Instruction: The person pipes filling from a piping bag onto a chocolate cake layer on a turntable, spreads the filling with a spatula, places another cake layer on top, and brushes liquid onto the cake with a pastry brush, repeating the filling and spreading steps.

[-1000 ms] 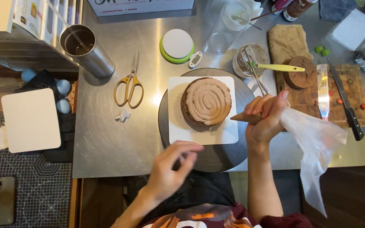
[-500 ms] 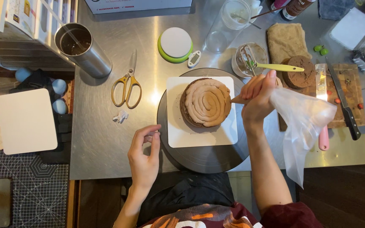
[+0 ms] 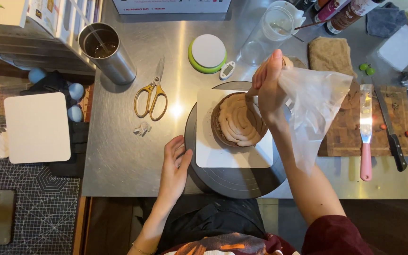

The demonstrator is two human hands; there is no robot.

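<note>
Round cake (image 3: 238,120) sits on a white square board (image 3: 234,153) atop the dark turntable (image 3: 232,177), centre of the steel counter (image 3: 123,156); top covered in piped tan cream. Right hand (image 3: 269,85) closed around the clear piping bag (image 3: 315,108), tip at the cake's far-right edge. Left hand (image 3: 174,167) open, fingers flat against the turntable rim. Advice: squeeze evenly, turn slowly, keep the tip low and steady.

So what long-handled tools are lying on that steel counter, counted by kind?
Scissors, yellow handles: 1
Offset spatula, pink handle: 1
Knife, black handle: 1
Total: 3

Not counted: the piping bag gripped in the right hand over the cake; the left hand rests at the turntable edge.
</note>
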